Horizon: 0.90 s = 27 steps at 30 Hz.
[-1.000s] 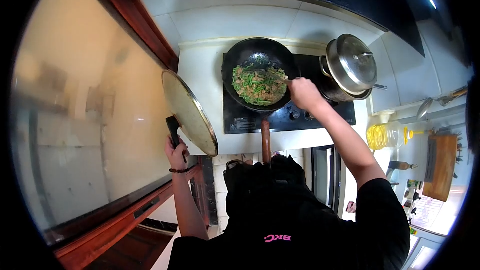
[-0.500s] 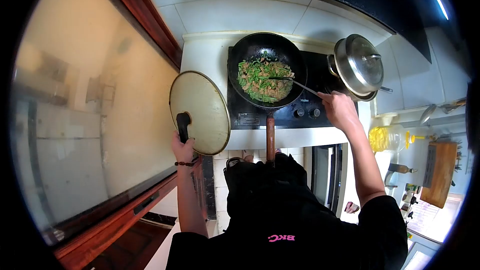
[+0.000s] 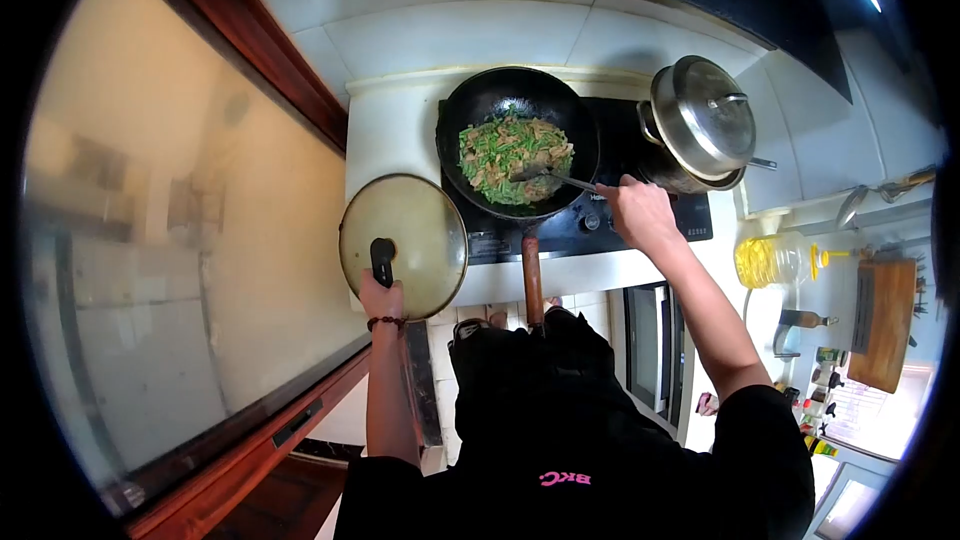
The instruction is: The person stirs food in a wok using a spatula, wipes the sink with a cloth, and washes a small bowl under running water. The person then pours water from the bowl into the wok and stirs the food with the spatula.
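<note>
Left hand [image 3: 382,298] closed round black handle of glass lid [image 3: 425,240]; spatula [image 3: 560,178] gripped in right hand [image 3: 642,214], its blade sunk in green vegetables and meat [image 3: 515,158] inside wok [image 3: 462,112] on cooktop [image 3: 625,230]

With our left hand [image 3: 381,295], we have turned the lid [image 3: 420,210] from its steep, nearly edge-on tilt to face the camera, and shifted it from the 8 o'clock side of the wok [image 3: 475,100] toward 7:30. Our right hand [image 3: 643,214] has withdrawn from the rim toward 4 o'clock, and the spatula blade [image 3: 530,172] has moved to 5 o'clock of centre.
</note>
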{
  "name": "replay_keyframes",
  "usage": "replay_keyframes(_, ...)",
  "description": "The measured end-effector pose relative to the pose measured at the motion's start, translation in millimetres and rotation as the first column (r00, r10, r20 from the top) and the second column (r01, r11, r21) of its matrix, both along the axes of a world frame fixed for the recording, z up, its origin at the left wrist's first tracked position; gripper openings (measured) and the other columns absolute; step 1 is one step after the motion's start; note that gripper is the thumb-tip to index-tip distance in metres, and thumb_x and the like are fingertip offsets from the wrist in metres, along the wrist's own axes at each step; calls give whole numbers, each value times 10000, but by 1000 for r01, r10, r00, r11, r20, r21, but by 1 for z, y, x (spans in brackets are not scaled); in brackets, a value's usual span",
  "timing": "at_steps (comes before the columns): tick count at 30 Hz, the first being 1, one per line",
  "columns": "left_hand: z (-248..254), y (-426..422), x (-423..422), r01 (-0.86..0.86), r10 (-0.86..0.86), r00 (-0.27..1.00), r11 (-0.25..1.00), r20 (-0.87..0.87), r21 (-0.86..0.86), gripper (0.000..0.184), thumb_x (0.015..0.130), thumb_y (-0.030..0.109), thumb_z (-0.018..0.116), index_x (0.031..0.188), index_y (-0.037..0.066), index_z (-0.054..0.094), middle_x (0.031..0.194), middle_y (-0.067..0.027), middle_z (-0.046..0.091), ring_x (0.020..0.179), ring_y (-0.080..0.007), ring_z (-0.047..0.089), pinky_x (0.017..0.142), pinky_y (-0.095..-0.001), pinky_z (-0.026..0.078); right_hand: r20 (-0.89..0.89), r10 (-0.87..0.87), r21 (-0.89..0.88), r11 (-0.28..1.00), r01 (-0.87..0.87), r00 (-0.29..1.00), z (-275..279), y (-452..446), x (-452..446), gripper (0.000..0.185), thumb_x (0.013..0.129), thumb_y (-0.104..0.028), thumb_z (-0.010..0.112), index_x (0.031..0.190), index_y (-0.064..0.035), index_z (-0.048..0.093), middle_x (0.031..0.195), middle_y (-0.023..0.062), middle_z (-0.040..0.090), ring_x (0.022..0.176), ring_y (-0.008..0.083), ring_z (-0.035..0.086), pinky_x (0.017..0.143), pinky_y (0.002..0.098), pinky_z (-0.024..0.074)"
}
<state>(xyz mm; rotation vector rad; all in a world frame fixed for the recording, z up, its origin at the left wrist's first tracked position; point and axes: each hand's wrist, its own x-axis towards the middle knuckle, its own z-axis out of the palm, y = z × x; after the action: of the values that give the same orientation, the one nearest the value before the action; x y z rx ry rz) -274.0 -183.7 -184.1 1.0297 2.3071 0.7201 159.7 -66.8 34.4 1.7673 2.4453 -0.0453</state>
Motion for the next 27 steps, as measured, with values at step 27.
replay_keyframes(27,-4,28,16,203,-239,956,958,-170,-203,453,747,147,766,1081,-37,520,882,-313,687,857,-494,681,777,-549,546,-51,-36,130,991,43,998,-45,38,-39,455,844,-69,603,1269,-200,693,884,156,630,696,354,682,610,463,560)
